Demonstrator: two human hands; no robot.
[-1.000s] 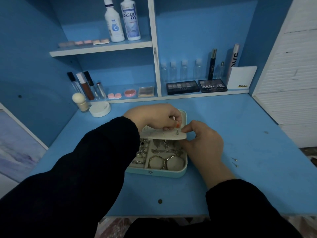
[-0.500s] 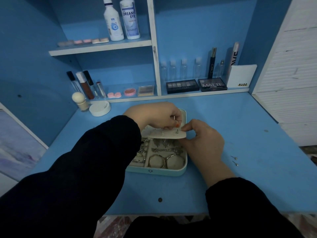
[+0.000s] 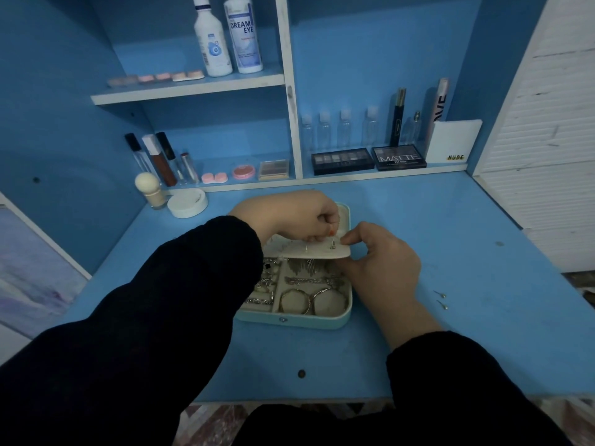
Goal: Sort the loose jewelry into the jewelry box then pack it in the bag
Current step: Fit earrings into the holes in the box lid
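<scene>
1. The jewelry box (image 3: 294, 320) lies open in the middle of the blue surface (image 3: 450, 236), just in front of the person. Its long side runs from near to far. The snap side faces the person, and the open lid (image 3: 345, 214) is at the far end.
2. A white flap (image 3: 309, 251) lies almost flat across the far half of the box. Its long side goes left to right.
3. The left hand (image 3: 289, 217) is over the flap. Its grip is tight, and its curled fingers pinch a small earring (image 3: 332, 246) that stands up in the flap.
4. The right hand (image 3: 383, 262) has a closed grip too. Its thumb and fingers pinch the flap's right edge.
5. In the near part of the box, two bangles (image 3: 294, 300) sit side by side. A chain (image 3: 309, 280) lies left to right just behind them.
6. Two loose earrings (image 3: 441, 299) lie on the surface to the right of the right hand, well apart from the box. Their thin ends point away and to the left.
7. Behind the surface, blue shelves (image 3: 193, 88) hold white bottles (image 3: 212, 43) and dark palettes (image 3: 343, 159). A white slatted door (image 3: 547, 123) is on the right.
</scene>
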